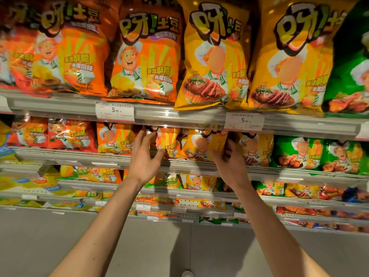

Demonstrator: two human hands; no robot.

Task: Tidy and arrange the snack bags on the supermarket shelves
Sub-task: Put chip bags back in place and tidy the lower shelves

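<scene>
Two hands, left hand (143, 156) and right hand (231, 160), fingers spread loosely at glossy, crinkly snack bags (165, 142) on the second shelf (79, 156).

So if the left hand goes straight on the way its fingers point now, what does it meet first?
Most likely the orange snack bag on the second shelf, right ahead of the left hand. The spread fingers already look at or nearly on its front, though depth is unclear.
</scene>
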